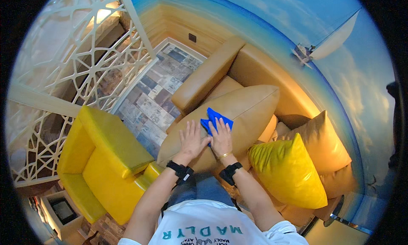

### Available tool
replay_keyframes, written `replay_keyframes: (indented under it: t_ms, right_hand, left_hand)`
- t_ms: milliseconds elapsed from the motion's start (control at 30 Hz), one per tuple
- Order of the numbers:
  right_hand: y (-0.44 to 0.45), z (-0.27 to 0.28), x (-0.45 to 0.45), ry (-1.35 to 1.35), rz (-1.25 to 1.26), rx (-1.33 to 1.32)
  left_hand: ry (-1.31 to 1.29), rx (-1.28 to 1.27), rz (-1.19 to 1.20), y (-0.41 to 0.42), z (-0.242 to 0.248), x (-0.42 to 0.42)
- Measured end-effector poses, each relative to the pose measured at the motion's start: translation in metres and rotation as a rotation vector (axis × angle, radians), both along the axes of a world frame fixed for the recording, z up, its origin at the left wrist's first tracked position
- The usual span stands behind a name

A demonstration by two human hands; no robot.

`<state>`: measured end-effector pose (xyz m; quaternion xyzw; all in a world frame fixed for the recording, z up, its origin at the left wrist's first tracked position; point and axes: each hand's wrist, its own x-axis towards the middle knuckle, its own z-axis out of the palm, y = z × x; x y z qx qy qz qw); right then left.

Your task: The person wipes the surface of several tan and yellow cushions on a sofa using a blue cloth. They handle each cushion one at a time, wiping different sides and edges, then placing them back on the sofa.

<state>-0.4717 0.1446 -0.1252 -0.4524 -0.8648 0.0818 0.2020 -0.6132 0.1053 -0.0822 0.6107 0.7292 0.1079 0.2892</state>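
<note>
A large tan leather-like cushion [248, 111] lies tilted across the front of a tan sofa [264, 73], close before my body. My left hand [191, 141] rests flat on the cushion with its fingers apart and nothing in it. Just to its right, my right hand [221, 138] presses on a crumpled blue cloth [224, 119], which lies on the cushion partly under the fingers. The two hands nearly touch at the thumbs. Both wrists wear black bands.
A yellow armchair [111, 175] stands at the left, beside a white lattice partition [95, 63]. Yellow [287, 171] and tan [328, 143] pillows lie on the sofa at the right. Patchwork-patterned flooring [153, 92] shows between armchair and sofa. A small cabinet [52, 210] stands at lower left.
</note>
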Motion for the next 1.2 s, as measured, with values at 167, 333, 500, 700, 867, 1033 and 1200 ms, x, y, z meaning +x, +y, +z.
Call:
replay_keyframes:
  t_ms: [167,333,500,700,867,1033,1200]
  right_hand:
    - [0.009,0.005,0.028,-0.041,0.145,-0.043]
    - [0.084,0.004,0.099,-0.233,-0.012,0.071]
    - [0.164,0.011,0.164,-0.317,-0.386,0.254]
    - [0.105,-0.015,0.085,-0.476,-0.190,0.005]
    - [0.003,0.012,0.024,-0.031,0.210,-0.165]
    - [0.050,0.007,0.072,-0.026,0.306,-0.127]
    - [0.139,0.017,0.128,-0.323,-0.315,0.057]
  left_hand:
    - [0.292,-0.008,-0.153,-0.012,-0.011,0.024]
    - [0.363,0.025,-0.183,-0.019,-0.009,0.027]
    - [0.378,-0.011,-0.187,-0.016,-0.005,0.039]
    - [0.413,-0.020,-0.203,-0.019,-0.010,0.033]
    - [0.440,-0.055,-0.204,-0.025,-0.019,0.028]
    - [0.475,-0.053,-0.224,-0.028,-0.015,0.035]
    - [0.455,-0.052,-0.236,-0.026,-0.008,0.041]
